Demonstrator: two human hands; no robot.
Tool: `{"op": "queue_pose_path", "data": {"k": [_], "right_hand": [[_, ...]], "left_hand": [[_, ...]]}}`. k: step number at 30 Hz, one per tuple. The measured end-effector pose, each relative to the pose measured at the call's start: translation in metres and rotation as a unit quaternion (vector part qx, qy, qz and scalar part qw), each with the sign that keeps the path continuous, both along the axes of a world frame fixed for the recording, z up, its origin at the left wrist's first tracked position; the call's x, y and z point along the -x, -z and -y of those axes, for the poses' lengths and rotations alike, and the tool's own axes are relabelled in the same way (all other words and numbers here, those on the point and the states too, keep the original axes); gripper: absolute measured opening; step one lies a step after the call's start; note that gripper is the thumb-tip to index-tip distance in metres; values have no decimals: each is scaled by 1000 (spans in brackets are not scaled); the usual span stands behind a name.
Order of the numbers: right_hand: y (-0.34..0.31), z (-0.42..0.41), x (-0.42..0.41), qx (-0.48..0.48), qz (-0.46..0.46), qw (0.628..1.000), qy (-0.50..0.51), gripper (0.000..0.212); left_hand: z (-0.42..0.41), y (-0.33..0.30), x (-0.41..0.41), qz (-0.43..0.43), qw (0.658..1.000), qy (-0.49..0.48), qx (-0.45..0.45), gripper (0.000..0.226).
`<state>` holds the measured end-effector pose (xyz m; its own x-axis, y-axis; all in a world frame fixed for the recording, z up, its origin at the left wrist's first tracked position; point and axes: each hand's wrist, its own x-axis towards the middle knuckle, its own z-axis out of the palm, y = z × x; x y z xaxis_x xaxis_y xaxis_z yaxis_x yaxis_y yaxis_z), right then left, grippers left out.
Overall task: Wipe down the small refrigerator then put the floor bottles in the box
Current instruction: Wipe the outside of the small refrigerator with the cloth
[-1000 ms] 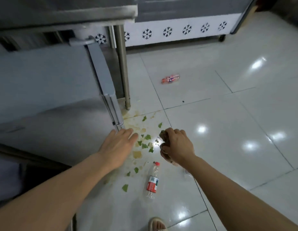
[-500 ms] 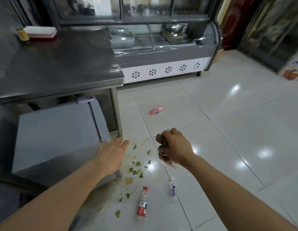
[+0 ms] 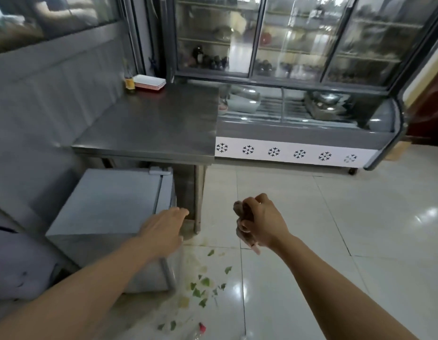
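Fridge (image 3: 107, 207) was parked low at frame left, tucked partly under the steel table (image 3: 151, 126), its front right corner just beside the table leg (image 3: 199, 197). Left hand (image 3: 161, 231) was held flat and open, fingers extended, over the fridge's front right top edge; actual contact could not be confirmed. Right hand (image 3: 259, 222) was closed around a crumpled brown cloth (image 3: 242, 212), raised over the floor and well apart from the fridge. Tiled floor (image 3: 335, 229) was open to the right and toward the display freezer (image 3: 298, 133). Green leaf scraps (image 3: 200, 288) and yellowish smears were spread on the tile just beside the fridge's front corner. One floor bottle (image 3: 200, 330) was cut off by the bottom edge, only a red cap and some clear plastic visible. Box was not seen. Fridge door face was mostly hidden by the left forearm. Stacked trays (image 3: 149, 82) at the table's far end were blurred.
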<state>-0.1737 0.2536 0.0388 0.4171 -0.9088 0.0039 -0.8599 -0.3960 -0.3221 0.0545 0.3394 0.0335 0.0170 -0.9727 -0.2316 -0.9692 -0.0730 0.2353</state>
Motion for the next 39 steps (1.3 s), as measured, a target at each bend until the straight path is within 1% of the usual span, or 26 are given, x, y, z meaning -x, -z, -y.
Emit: {"op": "queue_pose_path", "data": {"k": [6,9,11,14,17,20,22,27,29,31,34,36,39], "right_hand": [[-10,64,-47,6,1,999,-44,39],[-11,99,-74,15,4,998,-56,42],[-11,120,-92,27,18,998,-57,40],[-8,152,-118,36,39,997,-54,33],[-3,179,-139,45,41,996,-63,33],[8,216,-161,47,67,994,-73,31],[16,242,-178,44,89,992,-73,31],[33,307,-213,95,149,982,-65,30],[39,328,-223,92,165,980,-67,31],[49,339,-230,55,126,988,-76,42],[70,335,-227,6,20,993,-119,61],[79,323,-220,-18,-3,989,-148,65],[79,298,-212,-34,-22,986,-160,73]], "left_hand": [[51,-7,-25,-21,997,-64,37,62],[74,-7,-45,-24,996,-76,41,60],[90,-7,-58,-19,996,-84,38,60],[113,-6,-77,-6,993,-107,40,50],[133,-5,-89,-2,991,-121,49,49],[157,0,-103,14,989,-134,66,51],[174,6,-111,15,987,-144,76,49],[206,28,-129,35,981,-161,99,42],[212,37,-133,47,980,-164,102,42],[216,45,-134,55,979,-165,103,44],[212,54,-131,55,980,-168,93,46],[206,56,-126,54,980,-175,83,47],[192,49,-119,54,980,-182,66,49]]}}
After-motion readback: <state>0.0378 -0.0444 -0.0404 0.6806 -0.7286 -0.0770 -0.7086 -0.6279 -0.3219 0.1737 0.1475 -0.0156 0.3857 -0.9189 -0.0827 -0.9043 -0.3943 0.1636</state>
